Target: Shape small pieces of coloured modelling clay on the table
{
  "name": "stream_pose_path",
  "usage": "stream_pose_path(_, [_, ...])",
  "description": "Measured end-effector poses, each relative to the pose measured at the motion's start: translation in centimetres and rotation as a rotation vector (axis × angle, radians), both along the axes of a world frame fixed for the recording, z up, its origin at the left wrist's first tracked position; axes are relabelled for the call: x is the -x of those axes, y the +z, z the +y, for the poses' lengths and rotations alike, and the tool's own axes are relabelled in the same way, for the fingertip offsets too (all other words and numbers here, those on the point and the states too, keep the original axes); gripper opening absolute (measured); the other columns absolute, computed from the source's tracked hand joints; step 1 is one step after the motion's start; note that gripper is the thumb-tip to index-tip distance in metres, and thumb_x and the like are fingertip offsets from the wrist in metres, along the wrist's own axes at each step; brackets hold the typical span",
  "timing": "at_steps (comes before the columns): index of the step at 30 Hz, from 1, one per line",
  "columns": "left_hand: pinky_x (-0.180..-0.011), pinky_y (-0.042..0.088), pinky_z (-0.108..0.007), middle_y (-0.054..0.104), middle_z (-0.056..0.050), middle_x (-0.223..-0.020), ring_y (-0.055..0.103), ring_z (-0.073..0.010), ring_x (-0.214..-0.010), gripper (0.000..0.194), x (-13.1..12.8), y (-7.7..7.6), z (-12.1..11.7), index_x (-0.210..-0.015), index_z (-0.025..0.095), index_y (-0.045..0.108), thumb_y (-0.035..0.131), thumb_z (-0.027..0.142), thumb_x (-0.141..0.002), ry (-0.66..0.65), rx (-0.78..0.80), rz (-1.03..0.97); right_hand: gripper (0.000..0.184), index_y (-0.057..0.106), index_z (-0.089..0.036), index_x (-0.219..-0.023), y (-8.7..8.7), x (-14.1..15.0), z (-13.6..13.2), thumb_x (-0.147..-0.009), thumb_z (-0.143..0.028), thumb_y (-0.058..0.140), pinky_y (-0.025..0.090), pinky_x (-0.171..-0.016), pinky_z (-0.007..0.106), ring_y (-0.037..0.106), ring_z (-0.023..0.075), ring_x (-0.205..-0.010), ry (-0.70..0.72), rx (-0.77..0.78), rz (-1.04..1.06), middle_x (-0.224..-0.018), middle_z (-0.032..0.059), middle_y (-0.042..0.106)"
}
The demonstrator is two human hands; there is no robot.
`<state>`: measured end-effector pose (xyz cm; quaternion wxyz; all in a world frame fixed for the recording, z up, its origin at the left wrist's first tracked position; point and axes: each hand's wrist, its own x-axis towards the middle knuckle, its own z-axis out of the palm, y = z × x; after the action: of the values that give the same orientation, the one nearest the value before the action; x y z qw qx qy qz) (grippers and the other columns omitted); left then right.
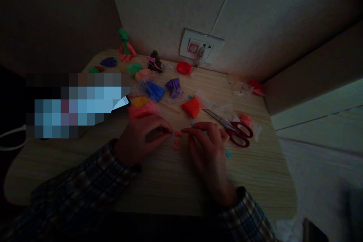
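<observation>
My left hand (143, 138) is closed in a pinch, thumb and forefinger meeting beside a small lump of pink clay (178, 133). Whatever lies between those fingertips is too small to make out. Two more tiny pink clay bits (176, 145) rest on the table just below. On the other side, my right hand (208, 145) has its forefinger stretched toward the lump, the thumb apart beneath it. A thin teal tool (228, 154) runs under the right hand, mostly hidden by it. Red-handled scissors (238, 133) lie to the right of that hand.
Bagged clay in several colours, including red (192, 106), blue (154, 90) and purple (173, 87), lies across the wooden table (170, 185). A green and orange clay figure (124, 45) stands at the back left. A phone (121, 103), largely blurred out, leans at left. Behind is a wall socket (201, 45).
</observation>
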<state>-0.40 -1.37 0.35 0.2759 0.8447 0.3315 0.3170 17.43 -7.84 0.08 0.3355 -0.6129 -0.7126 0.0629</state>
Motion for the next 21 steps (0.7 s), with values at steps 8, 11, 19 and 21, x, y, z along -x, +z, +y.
stream_pose_path(8, [-0.061,0.054,-0.023,0.065,0.0,-0.074,0.063,-0.0125,-0.066,0.008,-0.44,0.33,0.05,-0.078,0.018,0.056,0.058,0.024,-0.084,0.014,0.16,-0.118,0.01,0.065,-0.025,-0.093,0.12,0.42,0.15,-0.084,-0.022,0.06,0.033,-0.084,0.036,0.055,0.0189,-0.097,0.05,0.091,0.107,-0.098,0.0017,0.059])
stream_pose_path(11, [-0.06,0.054,-0.023,0.065,0.001,-0.074,0.063,-0.0123,-0.065,0.009,-0.38,0.21,0.07,-0.079,0.018,0.054,0.059,0.024,-0.083,0.024,0.169,-0.137,0.009,0.066,-0.025,-0.091,0.15,0.48,0.21,-0.083,-0.022,0.063,0.034,-0.085,0.036,0.056,0.0189,-0.096,0.066,0.103,0.132,-0.096,0.0011,0.059])
stream_pose_path(19, [-0.062,0.058,-0.027,0.07,0.0,-0.075,0.069,-0.0164,-0.067,0.009,-0.27,-0.21,-0.02,-0.09,0.021,0.056,0.061,0.024,-0.083,0.04,0.212,-0.179,0.006,0.065,-0.024,-0.085,0.15,0.76,0.46,-0.082,-0.02,0.063,0.036,-0.082,0.036,0.057,0.018,-0.091,0.04,0.103,0.199,-0.091,0.0003,0.06])
stream_pose_path(21, [-0.065,0.059,-0.029,0.071,-0.001,-0.075,0.07,-0.017,-0.068,0.012,-0.23,-0.2,-0.01,-0.095,0.021,0.057,0.061,0.023,-0.084,0.038,0.255,-0.193,0.005,0.065,-0.024,-0.083,0.1,0.68,0.53,-0.082,-0.02,0.063,0.037,-0.081,0.035,0.057,0.0177,-0.09,0.038,0.098,0.221,-0.09,0.0001,0.06])
